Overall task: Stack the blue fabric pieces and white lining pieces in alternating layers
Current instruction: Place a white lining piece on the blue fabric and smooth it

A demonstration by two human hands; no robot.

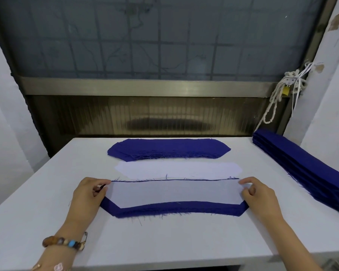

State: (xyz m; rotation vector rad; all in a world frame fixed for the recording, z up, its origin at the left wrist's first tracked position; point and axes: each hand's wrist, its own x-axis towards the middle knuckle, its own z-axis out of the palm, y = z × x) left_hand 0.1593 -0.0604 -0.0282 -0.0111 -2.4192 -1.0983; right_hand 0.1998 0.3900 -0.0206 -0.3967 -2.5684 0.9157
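A white lining piece (172,193) lies on top of a blue fabric stack (174,209) near the table's front, its top edge lined up with the blue edge. My left hand (88,194) pinches the left end of the white piece. My right hand (259,196) pinches its right end. Behind it lies a pile of white lining pieces (176,169), and further back a pile of blue fabric pieces (168,148).
The white table (164,237) runs to a front edge near me. A long stack of blue strips (305,169) lies along the right edge. A window frame stands behind the table, with rope and a padlock (286,90) at the right.
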